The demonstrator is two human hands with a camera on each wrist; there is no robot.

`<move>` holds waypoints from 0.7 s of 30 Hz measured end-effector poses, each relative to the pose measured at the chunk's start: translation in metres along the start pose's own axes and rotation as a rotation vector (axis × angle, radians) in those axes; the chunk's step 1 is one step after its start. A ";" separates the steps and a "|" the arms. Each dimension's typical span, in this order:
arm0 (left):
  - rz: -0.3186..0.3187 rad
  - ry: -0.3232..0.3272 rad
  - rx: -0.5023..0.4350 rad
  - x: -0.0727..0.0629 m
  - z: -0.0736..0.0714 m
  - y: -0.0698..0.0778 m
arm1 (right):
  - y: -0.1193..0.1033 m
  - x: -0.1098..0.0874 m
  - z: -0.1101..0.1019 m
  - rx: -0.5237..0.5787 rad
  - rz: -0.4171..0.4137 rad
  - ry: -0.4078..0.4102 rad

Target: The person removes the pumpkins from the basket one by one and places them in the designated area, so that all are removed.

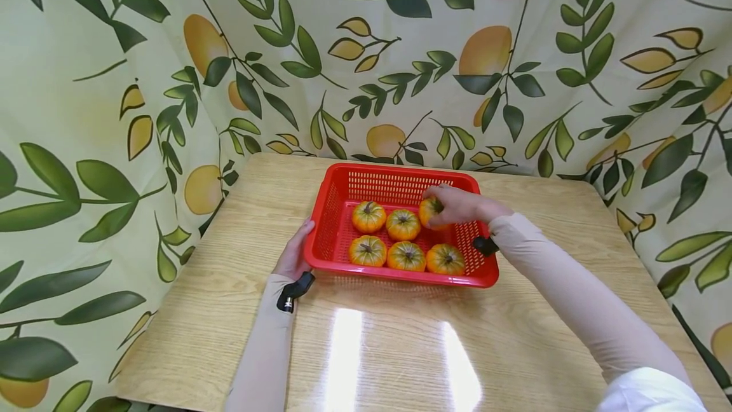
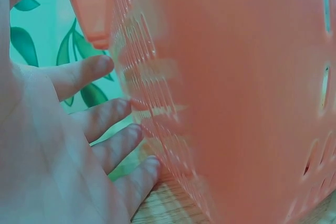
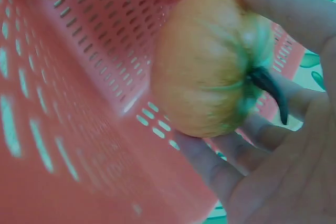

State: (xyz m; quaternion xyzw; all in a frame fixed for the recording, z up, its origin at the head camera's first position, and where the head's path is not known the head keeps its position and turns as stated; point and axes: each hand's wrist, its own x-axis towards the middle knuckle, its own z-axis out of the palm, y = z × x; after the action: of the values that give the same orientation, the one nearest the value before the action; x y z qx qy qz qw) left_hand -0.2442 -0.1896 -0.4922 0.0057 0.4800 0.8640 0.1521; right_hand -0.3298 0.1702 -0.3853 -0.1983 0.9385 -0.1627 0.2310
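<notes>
A red plastic basket (image 1: 400,278) with slotted walls stands on the wooden table, holding several small orange pumpkins (image 1: 406,256). My right hand (image 1: 457,205) reaches over its right side and holds one pumpkin (image 3: 205,66) in the back right part of the basket. The thumb lies on one side of that pumpkin and the other fingers on the opposite side; its dark stem points toward the palm. At the basket's left end is my left hand (image 1: 293,256). Its extended fingers (image 2: 107,114) touch the outer wall, with the thumb up near the rim.
Bare wood of the table (image 1: 229,336) shows around the basket, with two bright reflections in front. A leaf-patterned cloth (image 1: 366,49) hangs behind the table and along both sides. A black wrist camera (image 1: 296,291) sits on the left wrist.
</notes>
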 end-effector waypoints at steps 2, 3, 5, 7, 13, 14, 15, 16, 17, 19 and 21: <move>-0.008 0.009 -0.007 0.000 0.001 0.001 | 0.001 -0.002 -0.003 0.017 -0.012 0.034; -0.011 0.011 -0.011 -0.001 0.001 0.001 | 0.001 -0.003 -0.004 0.021 -0.019 0.051; -0.014 0.008 -0.018 -0.002 0.003 0.002 | 0.002 -0.005 -0.006 0.031 -0.024 0.086; -0.011 0.003 -0.019 -0.002 0.004 0.003 | 0.003 -0.007 -0.008 0.041 -0.031 0.116; -0.007 -0.002 -0.002 -0.003 0.004 0.003 | 0.005 -0.012 -0.013 0.082 -0.052 0.162; -0.007 -0.001 0.003 -0.003 0.004 0.003 | 0.005 -0.013 -0.014 0.089 -0.059 0.169; -0.006 0.002 0.009 -0.002 0.003 0.002 | 0.006 -0.014 -0.014 0.096 -0.068 0.175; -0.004 0.004 0.015 -0.001 0.002 0.001 | 0.006 -0.015 -0.015 0.103 -0.077 0.183; -0.004 0.006 0.018 -0.001 0.001 0.001 | 0.006 -0.017 -0.016 0.109 -0.090 0.193; -0.004 0.009 0.022 0.001 -0.001 -0.001 | 0.007 -0.020 -0.017 0.126 -0.108 0.211; -0.004 0.017 0.020 0.002 -0.002 -0.002 | 0.009 -0.022 -0.018 0.143 -0.119 0.226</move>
State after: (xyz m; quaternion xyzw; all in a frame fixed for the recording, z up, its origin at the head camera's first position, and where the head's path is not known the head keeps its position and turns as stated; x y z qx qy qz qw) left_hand -0.2458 -0.1899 -0.4954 -0.0009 0.4900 0.8588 0.1498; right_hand -0.3235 0.1918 -0.3657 -0.2171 0.9311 -0.2639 0.1276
